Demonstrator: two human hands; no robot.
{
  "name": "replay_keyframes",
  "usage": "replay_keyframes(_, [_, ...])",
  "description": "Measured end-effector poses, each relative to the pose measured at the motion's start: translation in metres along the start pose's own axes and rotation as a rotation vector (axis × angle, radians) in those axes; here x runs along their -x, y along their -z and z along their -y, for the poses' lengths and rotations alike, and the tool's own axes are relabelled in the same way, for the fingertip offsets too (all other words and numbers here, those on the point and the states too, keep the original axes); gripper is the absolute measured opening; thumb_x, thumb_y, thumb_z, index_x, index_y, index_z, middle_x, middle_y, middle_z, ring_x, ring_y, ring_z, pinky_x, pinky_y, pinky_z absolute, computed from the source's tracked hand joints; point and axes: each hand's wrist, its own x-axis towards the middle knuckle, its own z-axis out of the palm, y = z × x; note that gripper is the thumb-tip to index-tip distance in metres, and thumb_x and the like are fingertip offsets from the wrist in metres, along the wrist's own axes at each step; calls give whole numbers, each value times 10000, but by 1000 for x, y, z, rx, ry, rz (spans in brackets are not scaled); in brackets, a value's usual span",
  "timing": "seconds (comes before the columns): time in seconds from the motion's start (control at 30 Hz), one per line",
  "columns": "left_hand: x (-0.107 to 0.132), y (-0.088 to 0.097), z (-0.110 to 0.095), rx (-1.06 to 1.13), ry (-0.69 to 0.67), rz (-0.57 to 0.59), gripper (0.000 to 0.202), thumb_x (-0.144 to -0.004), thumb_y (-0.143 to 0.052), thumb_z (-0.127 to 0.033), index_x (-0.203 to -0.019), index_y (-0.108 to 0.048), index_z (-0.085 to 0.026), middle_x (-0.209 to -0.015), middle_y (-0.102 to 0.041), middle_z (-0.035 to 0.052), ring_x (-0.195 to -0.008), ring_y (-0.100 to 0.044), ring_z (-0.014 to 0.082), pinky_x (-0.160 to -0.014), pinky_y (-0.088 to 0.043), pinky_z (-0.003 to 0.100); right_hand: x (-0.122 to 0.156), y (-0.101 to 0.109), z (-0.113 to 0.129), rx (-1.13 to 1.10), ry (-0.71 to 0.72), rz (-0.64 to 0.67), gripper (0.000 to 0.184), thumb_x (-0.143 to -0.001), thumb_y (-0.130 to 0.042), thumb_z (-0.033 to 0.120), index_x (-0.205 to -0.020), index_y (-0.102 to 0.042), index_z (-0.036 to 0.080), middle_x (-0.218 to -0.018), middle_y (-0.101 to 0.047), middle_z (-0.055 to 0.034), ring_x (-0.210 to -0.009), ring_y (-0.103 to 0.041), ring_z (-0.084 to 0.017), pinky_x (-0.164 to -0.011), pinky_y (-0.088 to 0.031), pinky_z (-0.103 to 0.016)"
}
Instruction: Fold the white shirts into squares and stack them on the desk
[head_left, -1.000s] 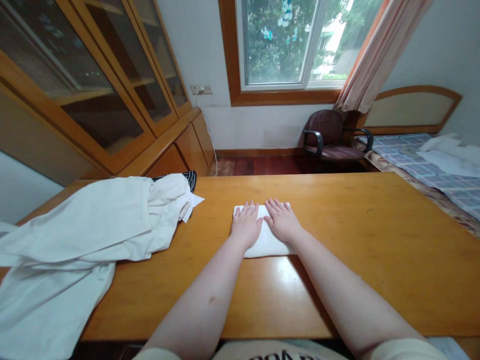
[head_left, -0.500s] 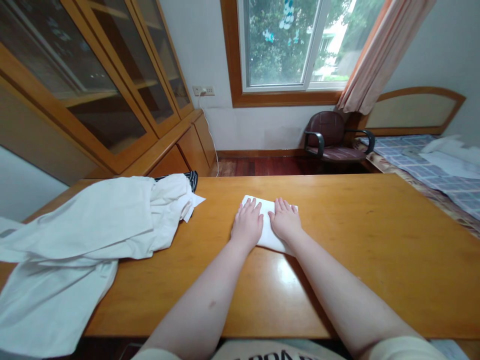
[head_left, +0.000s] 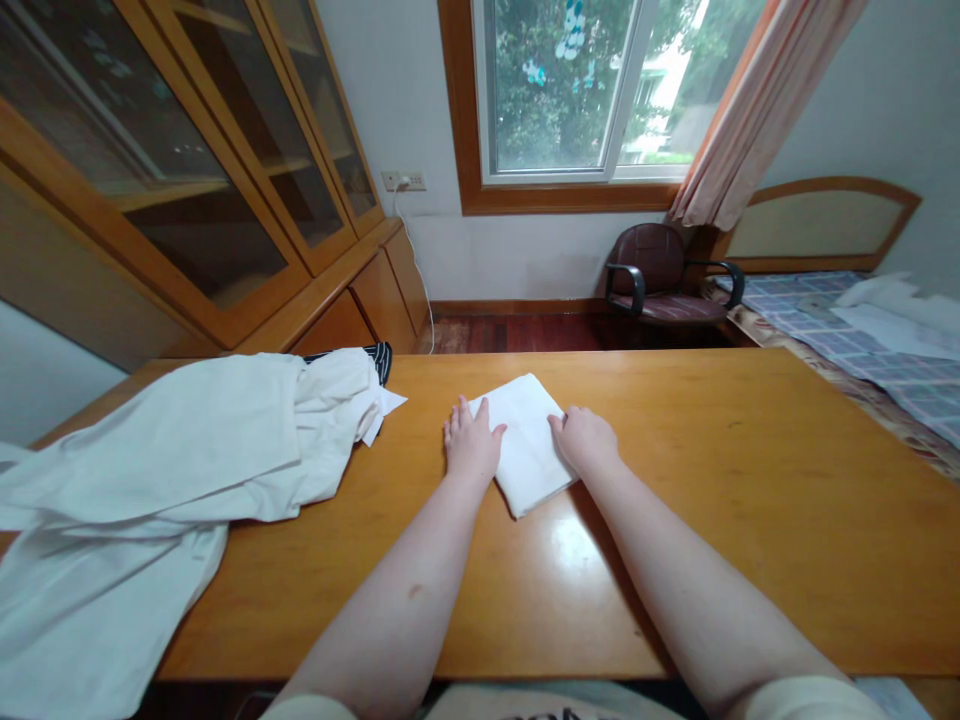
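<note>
A folded white cloth (head_left: 529,435) lies flat on the wooden table, turned so one corner points towards me. My left hand (head_left: 472,440) rests on its left edge with the fingers spread, partly on the cloth and partly over the tabletop. At the right edge, my right hand (head_left: 589,440) has its thumb on top of the cloth and its other fingers curled by the side; their tips are hidden. A larger heap of white clothing (head_left: 202,430) lies to the left, apart from both hands.
The wooden table (head_left: 720,500) reaches well to the right of my arms. A dark striped cloth (head_left: 384,360) shows behind the white heap. Beyond the table stand a glass-door cabinet (head_left: 300,262), an office chair (head_left: 652,270) and a bed (head_left: 885,345).
The folded white cloth has turned on the table, so a corner now points at me. My hands have moved apart to its sides, and my right fingers have curled.
</note>
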Motion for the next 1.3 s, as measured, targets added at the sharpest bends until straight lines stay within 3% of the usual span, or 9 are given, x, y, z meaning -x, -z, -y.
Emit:
replay_keyframes(0.13, [9,4,-5,0,-78,-9,454,-914,-374,-335,-1308,-515,-157,-1431,-404,180,-1251,-455,300,-1024,-361,422,1,-5,2,-34,-41,54,436,-930,-332,452,-1056,-566,106,-1004,-666,-193,-934,-644,-287,-777,-464,-386])
replay_keyframes(0.3, [15,-9,-13,-33,-222,103,593,-888,-413,-384,-1415,-366,-116,-1503,-279,171,-1395,-213,312,-1111,-216,474,6,-6,5,-44,-31,-7,372,-925,-349,372,-1035,-562,87,-931,-672,-197,-872,-655,-295,-749,-482,-401])
replay_keyframes(0.5, [12,-19,-13,-82,-269,204,671,-902,-373,-404,-1466,-224,-72,-1538,-109,197,-1422,-63,318,-1131,-123,496,9,-15,11,-239,456,-309,410,-855,-424,182,-1249,-512,115,-1362,-486,-171,-1235,-463,-259,-1022,-361,-407])
replay_keyframes(0.6, [11,-18,-11,-68,-286,235,666,-905,-364,-384,-1470,-205,-70,-1539,-85,198,-1421,-35,313,-1133,-114,497,7,-25,15,-371,614,-227,483,-867,-402,196,-1335,-446,86,-1452,-373,-179,-1338,-346,-236,-1089,-295,-422])
replay_keyframes(0.7, [6,-19,-6,10,-306,259,674,-892,-399,-373,-1465,-219,-67,-1541,-75,188,-1421,-20,307,-1133,-121,502,5,-29,17,-443,585,-105,502,-892,-352,223,-1374,-411,95,-1474,-340,-171,-1365,-308,-211,-1109,-261,-424])
replay_keyframes(0.83, [-5,-21,2,341,-279,192,520,-855,-412,-218,-1365,-438,-119,-1491,-322,129,-1405,-210,231,-1133,-219,408,5,-27,19,-314,524,-23,591,-926,-335,396,-1439,-323,104,-1511,-265,-150,-1401,-215,-225,-1130,-190,-416])
replay_keyframes(0.97, [-12,-18,10,712,-95,-65,349,-855,-379,-196,-1070,-653,-171,-1144,-655,81,-1128,-563,188,-1001,-411,337,8,-25,24,-140,476,-12,705,-898,-367,523,-1470,-261,125,-1537,-195,-118,-1417,-147,-251,-1135,-138,-413])
replay_keyframes(1.1, [-15,-21,19,930,69,-89,269,-841,-414,-248,-916,-664,-184,-928,-694,48,-869,-637,169,-807,-501,300,4,-27,18,-86,447,-14,707,-908,-336,531,-1475,-243,119,-1541,-179,-120,-1419,-140,-242,-1135,-129,-398])
replay_keyframes(1.3, [-21,-29,26,1031,129,-25,253,-821,-414,-237,-908,-644,-179,-955,-688,40,-758,-631,131,-692,-500,250,-11,-22,-25,-41,456,-27,694,-916,-327,523,-1466,-266,103,-1534,-203,-133,-1418,-140,-245,-1137,-145,-402])
